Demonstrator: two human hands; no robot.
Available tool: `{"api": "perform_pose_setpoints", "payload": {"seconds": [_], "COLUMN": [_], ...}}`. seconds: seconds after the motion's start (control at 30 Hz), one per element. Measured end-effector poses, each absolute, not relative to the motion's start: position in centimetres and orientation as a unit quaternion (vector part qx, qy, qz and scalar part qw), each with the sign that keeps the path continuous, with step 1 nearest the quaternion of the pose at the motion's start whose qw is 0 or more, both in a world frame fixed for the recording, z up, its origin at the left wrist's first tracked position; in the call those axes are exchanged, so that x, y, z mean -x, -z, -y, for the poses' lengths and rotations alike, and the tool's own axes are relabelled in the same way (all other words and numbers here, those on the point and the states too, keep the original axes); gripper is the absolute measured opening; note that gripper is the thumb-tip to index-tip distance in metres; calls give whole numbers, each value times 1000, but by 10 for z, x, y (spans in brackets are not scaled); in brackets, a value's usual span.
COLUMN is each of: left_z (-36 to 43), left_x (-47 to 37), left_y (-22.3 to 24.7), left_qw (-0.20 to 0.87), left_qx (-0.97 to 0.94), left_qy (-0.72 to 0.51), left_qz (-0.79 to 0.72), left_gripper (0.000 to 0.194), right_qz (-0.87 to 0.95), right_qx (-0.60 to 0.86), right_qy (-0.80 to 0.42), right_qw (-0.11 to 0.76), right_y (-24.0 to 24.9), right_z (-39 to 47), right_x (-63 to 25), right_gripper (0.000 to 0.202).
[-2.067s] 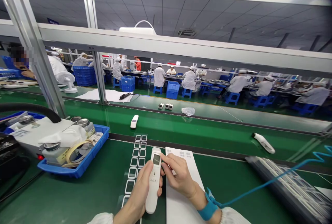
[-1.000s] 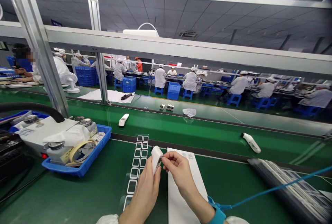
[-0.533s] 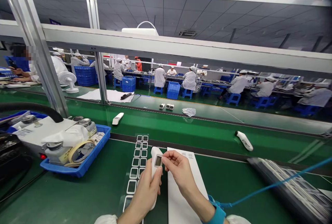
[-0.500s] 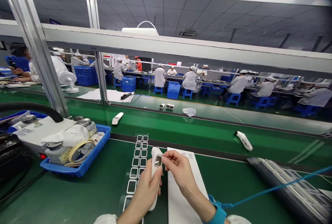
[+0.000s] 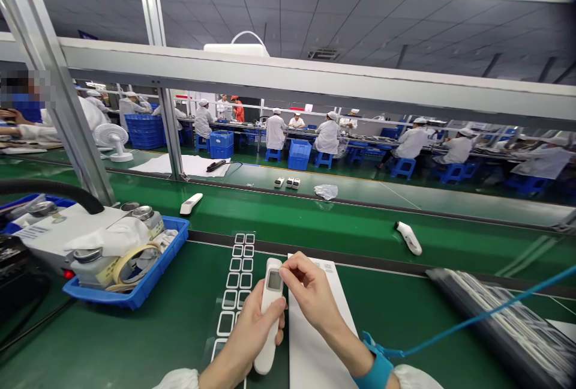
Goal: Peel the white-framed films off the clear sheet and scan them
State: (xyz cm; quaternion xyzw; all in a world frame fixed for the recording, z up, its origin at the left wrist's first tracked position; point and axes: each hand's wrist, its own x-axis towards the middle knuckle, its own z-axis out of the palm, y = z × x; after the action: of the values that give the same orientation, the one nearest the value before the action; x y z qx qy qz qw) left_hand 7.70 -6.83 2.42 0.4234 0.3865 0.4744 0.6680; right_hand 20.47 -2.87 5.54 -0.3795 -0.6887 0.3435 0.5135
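My left hand (image 5: 252, 323) is wrapped round a white forehead thermometer (image 5: 269, 344), held upright with its small grey screen (image 5: 274, 281) facing me. At the screen's upper right edge, my right hand (image 5: 310, 290) is closed in a pinch, thumb against forefinger. Whatever sits between those fingertips is too small to make out. Beside the left hand lies a clear sheet of white-edged rectangular frames (image 5: 233, 281). A white paper sheet (image 5: 310, 353) extends under my right hand.
Two more thermometers, one at left (image 5: 191, 203) and one at right (image 5: 408, 238), lie on the green belt (image 5: 288, 218). A blue tray (image 5: 135, 299) of jars and tape stands left. A blurred dark tray (image 5: 499, 329) is at right; a blue cord (image 5: 472, 323) runs from my right wristband.
The thermometer in my left hand has turned slightly, so its screen faces me more squarely. Both thermometers on the belt have shifted left. My right hand keeps its pinch by the screen.
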Motion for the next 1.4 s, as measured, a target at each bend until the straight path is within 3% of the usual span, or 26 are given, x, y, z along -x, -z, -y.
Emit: {"api": "perform_pose_setpoints", "payload": {"seconds": [0.3, 0.67, 0.9, 1.03, 1.13, 1.4], "left_z": [69, 72, 72, 71, 71, 72], "left_x": [-78, -80, -82, -88, -93, -97], "left_y": [-22, -24, -27, -27, -24, -15], "left_qw": [695, 664, 669, 657, 677, 691], "left_qx": [-367, -403, -428, -402, -338, -319], "left_qy": [-495, -477, -455, -478, -487, -469], "left_qz": [-370, -411, -403, -422, -436, -448], "left_gripper": [32, 28, 24, 21, 20, 23], "right_qz": [699, 672, 653, 661, 670, 703], "right_qx": [366, 400, 388, 471, 519, 542], "right_qy": [-329, -350, -451, -337, -255, -191], "right_qw": [518, 515, 469, 477, 466, 419], "right_y": [-56, -51, -52, -44, -27, 15], "right_z": [32, 23, 9, -26, -50, -51], "right_x": [-204, -208, -221, -250, -267, -263], "right_gripper": [20, 16, 33, 36, 23, 17]}}
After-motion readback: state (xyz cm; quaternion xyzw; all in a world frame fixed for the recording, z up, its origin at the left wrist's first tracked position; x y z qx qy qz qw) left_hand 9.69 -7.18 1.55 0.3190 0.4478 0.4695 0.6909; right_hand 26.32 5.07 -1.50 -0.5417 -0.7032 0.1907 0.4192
